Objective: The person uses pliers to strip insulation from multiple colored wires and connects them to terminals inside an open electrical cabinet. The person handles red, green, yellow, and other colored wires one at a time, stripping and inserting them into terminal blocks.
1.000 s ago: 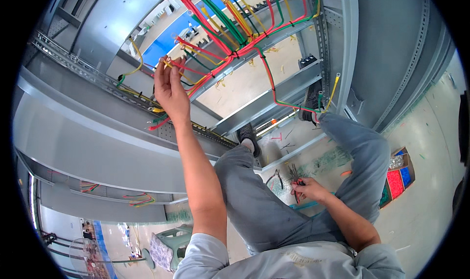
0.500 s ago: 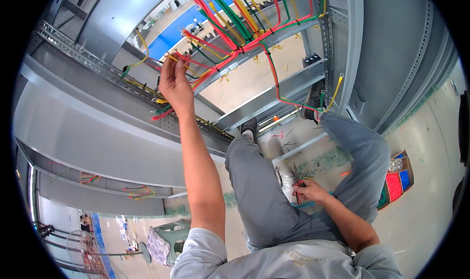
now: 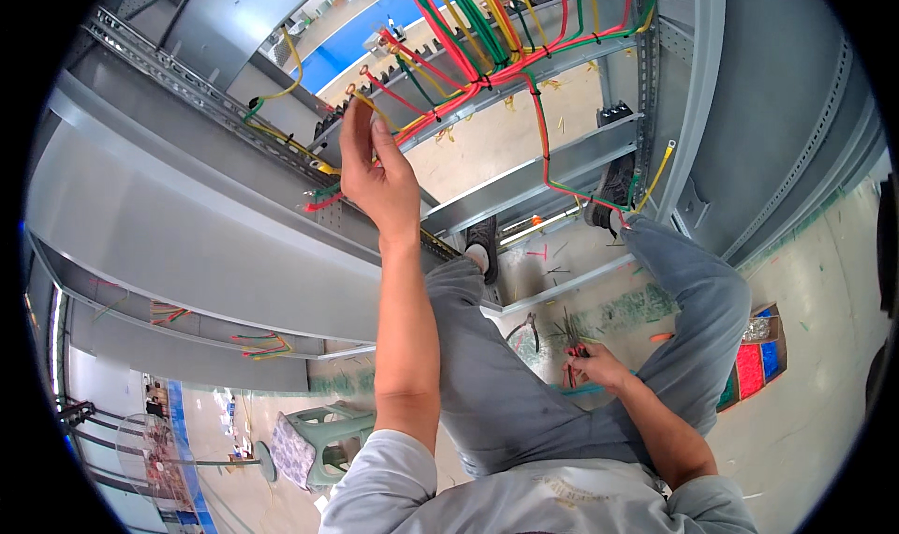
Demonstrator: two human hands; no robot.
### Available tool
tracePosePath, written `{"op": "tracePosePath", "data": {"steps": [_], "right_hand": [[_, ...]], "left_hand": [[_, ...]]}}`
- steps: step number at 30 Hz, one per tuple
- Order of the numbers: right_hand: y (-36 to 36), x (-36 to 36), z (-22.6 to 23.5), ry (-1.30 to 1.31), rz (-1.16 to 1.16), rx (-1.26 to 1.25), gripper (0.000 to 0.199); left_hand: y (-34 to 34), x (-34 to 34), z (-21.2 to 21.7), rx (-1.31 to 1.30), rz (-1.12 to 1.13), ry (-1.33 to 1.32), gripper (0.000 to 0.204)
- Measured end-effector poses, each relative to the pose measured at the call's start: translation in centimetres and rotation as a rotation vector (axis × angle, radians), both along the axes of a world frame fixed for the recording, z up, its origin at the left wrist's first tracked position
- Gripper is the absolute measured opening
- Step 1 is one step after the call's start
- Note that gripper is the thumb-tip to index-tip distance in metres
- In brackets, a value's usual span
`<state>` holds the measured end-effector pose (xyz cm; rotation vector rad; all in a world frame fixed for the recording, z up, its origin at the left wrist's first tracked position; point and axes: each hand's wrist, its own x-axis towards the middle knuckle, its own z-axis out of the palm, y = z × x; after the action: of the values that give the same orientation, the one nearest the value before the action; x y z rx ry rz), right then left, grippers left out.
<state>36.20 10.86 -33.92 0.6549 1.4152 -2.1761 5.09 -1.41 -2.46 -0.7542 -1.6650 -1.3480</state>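
My left hand (image 3: 376, 176) is raised against the grey metal cabinet frame (image 3: 187, 206), its fingertips pinched on a thin yellow wire (image 3: 367, 103) with a ring terminal. A bundle of red, green and yellow wires (image 3: 478, 51) runs along the rails just right of it. My right hand (image 3: 596, 365) rests low by my knee, shut on a bunch of thin dark cable ties (image 3: 569, 333). My grey trouser legs (image 3: 487, 384) fill the space between the two hands.
Pliers (image 3: 530, 328) and wire scraps lie on the floor between my feet. A box of red and blue parts (image 3: 754, 365) sits at the right. A green plastic stool (image 3: 323, 436) stands at the lower left. More loose wire ends (image 3: 257, 347) poke from a lower rail.
My left hand has shifted slightly right along the rail, still pinching the yellow wire. My right hand stays low with the cable ties.
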Motion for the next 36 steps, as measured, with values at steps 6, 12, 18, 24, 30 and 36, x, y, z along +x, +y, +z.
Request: {"op": "tracePosePath", "data": {"steps": [6,12,18,24,30,36], "right_hand": [[0.0,-0.4,-1.2,0.088,0.075,0.120,0.028],[0.5,-0.8,0.7,0.014,0.070,0.031,0.039],[0.6,-1.7,1.4,0.069,0.010,0.050,0.027],[0.6,-3.6,3.5,0.105,0.034,0.074,0.032],[-0.3,-3.5,3.8,0.104,0.066,0.063,0.034],[-1.0,-2.4,1.8,0.033,0.070,0.024,0.029]], "left_hand": [[-1.5,-0.2,0.1,0.051,0.088,-0.099,0.031],[-2.0,-1.3,0.1,0.074,0.044,-0.008,0.036],[-1.9,-0.9,2.5,0.098,-0.113,-0.212,0.031],[-1.3,-0.9,3.2,0.230,-0.260,-0.281,0.029],[-1.0,-1.9,3.6,0.220,-0.316,-0.293,0.030],[-1.4,-2.8,3.2,0.246,-0.319,-0.289,0.030]]}}
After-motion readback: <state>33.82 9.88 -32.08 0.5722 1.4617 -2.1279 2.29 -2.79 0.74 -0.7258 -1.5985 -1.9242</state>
